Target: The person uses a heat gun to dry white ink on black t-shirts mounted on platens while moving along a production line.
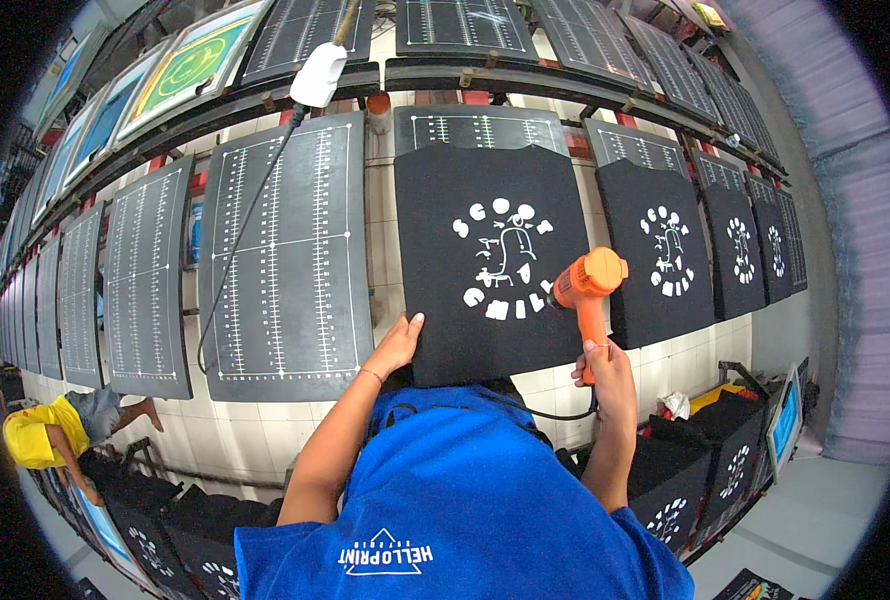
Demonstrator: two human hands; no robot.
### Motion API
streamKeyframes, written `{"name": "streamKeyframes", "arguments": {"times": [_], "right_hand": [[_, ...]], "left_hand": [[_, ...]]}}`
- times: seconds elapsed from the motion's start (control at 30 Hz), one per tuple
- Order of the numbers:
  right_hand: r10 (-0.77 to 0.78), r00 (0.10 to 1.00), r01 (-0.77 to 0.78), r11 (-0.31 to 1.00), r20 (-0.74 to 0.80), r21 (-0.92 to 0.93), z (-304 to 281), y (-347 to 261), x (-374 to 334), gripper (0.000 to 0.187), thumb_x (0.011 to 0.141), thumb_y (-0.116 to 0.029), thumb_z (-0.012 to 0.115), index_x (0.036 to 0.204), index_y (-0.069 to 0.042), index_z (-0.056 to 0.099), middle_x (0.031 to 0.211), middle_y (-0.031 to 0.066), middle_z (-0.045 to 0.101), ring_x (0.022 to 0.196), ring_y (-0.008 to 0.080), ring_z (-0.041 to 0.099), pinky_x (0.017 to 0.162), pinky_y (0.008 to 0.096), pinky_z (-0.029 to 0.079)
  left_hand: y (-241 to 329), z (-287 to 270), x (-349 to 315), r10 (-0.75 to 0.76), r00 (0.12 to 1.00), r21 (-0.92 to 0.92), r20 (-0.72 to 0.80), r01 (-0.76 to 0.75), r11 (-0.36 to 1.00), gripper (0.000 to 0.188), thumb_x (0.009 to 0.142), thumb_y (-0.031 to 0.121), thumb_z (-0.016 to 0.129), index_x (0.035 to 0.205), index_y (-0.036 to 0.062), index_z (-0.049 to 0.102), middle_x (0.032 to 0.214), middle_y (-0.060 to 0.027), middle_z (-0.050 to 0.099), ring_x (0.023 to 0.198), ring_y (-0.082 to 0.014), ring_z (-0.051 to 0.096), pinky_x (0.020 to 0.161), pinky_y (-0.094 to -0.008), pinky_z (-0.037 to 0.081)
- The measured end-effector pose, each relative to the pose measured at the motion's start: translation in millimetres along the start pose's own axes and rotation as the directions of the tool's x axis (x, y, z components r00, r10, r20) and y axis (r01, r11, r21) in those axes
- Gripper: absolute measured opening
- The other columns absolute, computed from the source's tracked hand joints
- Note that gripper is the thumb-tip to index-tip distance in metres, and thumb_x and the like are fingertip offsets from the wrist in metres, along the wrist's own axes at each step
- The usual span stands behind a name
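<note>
My right hand point(610, 380) is wrapped round the handle of an orange heat gun point(592, 300). The gun's dark nozzle points left, close over the lower right of the white print on a black T-shirt point(445, 240). That shirt lies flat over a grey printing board point(485, 125) marked with white scales. At the shirt's lower left edge is my left hand point(397, 343), its visible fingers stretched out and touching the cloth's border; part of them is hidden. A black cord point(560, 414) runs from the gun's handle towards my waist.
More black shirts point(665, 240) with the same print lie on boards to the right. Bare grey boards point(280, 260) line the left. A white socket point(318, 75) hangs with a black cable. Framed screens point(190, 65) stand at the back left; a person in yellow point(50, 430) bends at the lower left.
</note>
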State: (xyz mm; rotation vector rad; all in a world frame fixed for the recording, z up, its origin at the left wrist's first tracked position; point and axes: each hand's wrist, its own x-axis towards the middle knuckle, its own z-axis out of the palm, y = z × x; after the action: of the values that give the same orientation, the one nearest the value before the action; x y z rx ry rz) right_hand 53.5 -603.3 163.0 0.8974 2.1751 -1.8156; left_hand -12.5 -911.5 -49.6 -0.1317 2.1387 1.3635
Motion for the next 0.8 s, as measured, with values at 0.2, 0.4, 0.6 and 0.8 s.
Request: {"name": "streamKeyframes", "arguments": {"times": [0.2,0.4,0.6,0.8], "right_hand": [[-0.018,0.967,0.006,0.999,0.255,0.048,-19.6,-13.1,36.1,0.032,0.093,-0.032,0.06,0.097,0.0,0.056,0.071,0.0031,0.058,0.059,0.0108,0.058,0.052,0.0232,0.048],[-0.001,0.923,0.027,0.998,0.384,-0.06,-22.5,-36.9,71.5,0.031,0.093,-0.032,0.059,0.096,-0.001,0.056,0.071,0.0027,0.058,0.059,0.0107,0.059,0.052,0.0235,0.048],[-0.033,0.912,0.1,0.985,0.409,-0.144,-46.6,-76.3,126.7,0.03,0.093,-0.032,0.058,0.093,-0.002,0.056,0.07,0.0026,0.058,0.059,0.0103,0.058,0.051,0.0229,0.047],[-0.05,0.93,0.092,0.991,0.363,-0.102,-47.4,-85.2,152.6,0.027,0.094,-0.03,0.056,0.089,-0.003,0.056,0.07,0.002,0.056,0.058,0.0103,0.057,0.051,0.0229,0.046]], "left_hand": [[-1.6,7.4,-1.6,-0.033,0.997,-0.025,-0.066,0.031,0.999,0.073,0.099,0.053,0.03,0.136,-0.0091,0.038,0.136,-0.028,0.046,0.132,-0.0377,0.04,0.109,-0.0378,0.029],[-1.5,29.7,-6.8,-0.014,0.944,-0.031,-0.329,0.004,1.0,0.061,0.101,0.046,0.031,0.123,-0.0074,0.048,0.121,-0.0321,0.054,0.118,-0.045,0.049,0.1,-0.0432,0.037],[6.3,44.1,-6.1,-0.072,0.878,0.009,-0.474,0.086,0.996,0.061,0.1,0.046,0.033,0.109,-0.0073,0.059,0.11,-0.0322,0.059,0.107,-0.0475,0.054,0.093,-0.0464,0.042],[17.8,42.2,-7.0,-0.093,0.879,-0.045,-0.468,0.081,0.996,0.059,0.1,0.045,0.035,0.115,-0.0064,0.06,0.11,-0.0302,0.061,0.107,-0.0451,0.056,0.094,-0.0434,0.043]]}}
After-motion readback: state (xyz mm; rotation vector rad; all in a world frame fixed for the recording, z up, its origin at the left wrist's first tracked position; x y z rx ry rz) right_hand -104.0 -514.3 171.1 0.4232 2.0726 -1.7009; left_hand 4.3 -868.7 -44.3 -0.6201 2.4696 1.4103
